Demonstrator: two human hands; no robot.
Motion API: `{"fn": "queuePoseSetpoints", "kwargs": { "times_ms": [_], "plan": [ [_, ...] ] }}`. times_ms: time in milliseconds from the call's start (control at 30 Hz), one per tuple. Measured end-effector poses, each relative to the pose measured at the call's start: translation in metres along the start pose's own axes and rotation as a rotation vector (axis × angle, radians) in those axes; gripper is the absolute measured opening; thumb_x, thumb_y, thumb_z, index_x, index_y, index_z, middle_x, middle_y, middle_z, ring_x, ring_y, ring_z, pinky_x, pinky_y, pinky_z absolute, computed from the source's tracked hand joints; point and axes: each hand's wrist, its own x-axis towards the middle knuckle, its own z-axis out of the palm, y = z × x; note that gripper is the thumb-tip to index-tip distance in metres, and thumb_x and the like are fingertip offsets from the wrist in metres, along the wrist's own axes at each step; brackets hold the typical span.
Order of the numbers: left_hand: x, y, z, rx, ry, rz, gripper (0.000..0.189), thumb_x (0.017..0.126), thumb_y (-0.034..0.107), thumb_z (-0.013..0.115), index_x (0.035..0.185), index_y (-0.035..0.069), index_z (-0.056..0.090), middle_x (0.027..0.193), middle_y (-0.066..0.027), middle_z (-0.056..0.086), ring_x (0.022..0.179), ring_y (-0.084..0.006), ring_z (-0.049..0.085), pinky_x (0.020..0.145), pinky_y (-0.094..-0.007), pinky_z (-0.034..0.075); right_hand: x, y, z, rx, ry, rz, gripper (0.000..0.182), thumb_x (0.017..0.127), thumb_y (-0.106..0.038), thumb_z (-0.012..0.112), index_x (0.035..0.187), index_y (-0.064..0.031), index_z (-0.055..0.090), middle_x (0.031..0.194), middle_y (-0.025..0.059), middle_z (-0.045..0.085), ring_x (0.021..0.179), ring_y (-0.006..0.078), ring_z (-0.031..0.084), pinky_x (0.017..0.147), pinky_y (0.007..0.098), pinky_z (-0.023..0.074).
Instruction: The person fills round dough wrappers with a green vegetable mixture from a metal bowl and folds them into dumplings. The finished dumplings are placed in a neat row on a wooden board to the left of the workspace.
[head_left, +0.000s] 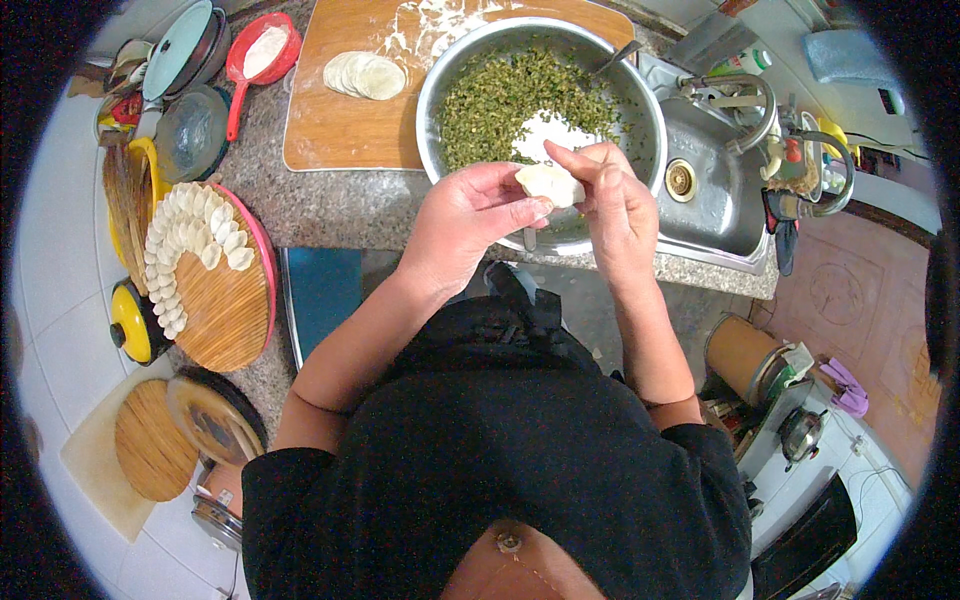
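A pale dough dumpling (550, 186) is between my two hands, over the near side of a large steel bowl (426, 127). My left hand (480, 214) pinches its left side between thumb and fingers. My right hand (619, 206) has its fingers at the dumpling's right edge, the index finger extended. The bowl holds chopped green filling (510, 97) and a metal spoon (616, 58). Left of the bowl, overlapping round dough wrappers (367, 75) lie on a floured wooden board (337, 142). Folded dumplings (196, 217) line the far and left parts of a round wooden board (225, 307).
A red sieve (266, 52) with flour stands on the granite counter (330, 210), near a glass lid (193, 131). At the right are a steel sink (705, 187) and curved taps (750, 112). A yellow-lidded pot (136, 322) stands beyond the dumpling board.
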Motion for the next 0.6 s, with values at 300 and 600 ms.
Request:
{"fn": "queuePoseSetpoints", "kwargs": {
  "times_ms": [300,600],
  "plan": [
    [-0.002,-0.002,0.007,-0.053,0.011,-0.001,0.025,0.086,0.001,0.066,0.111,-0.004,0.061,0.100,-0.0078,0.068,0.090,-0.0144,0.064,0.082,-0.0264,0.051,-0.004,0.002,0.003,-0.243,0.081,-0.124,0.009,0.084,-0.007,0.070,0.091,-0.0033,0.075,0.076,0.0006,0.057,0.069,0.0076,0.049,0.056,0.0208,0.0356],
    [-0.004,0.001,0.007,-0.111,0.026,0.021,0.026,0.088,0.004,0.065,0.113,-0.003,0.061,0.101,-0.0080,0.068,0.088,-0.0141,0.065,0.081,-0.0264,0.051,-0.007,0.001,0.000,-0.277,0.065,-0.068,0.013,0.089,-0.009,0.064,0.093,-0.0016,0.074,0.080,0.0036,0.061,0.072,0.0117,0.053,0.064,0.0262,0.0431]
  ]
}}
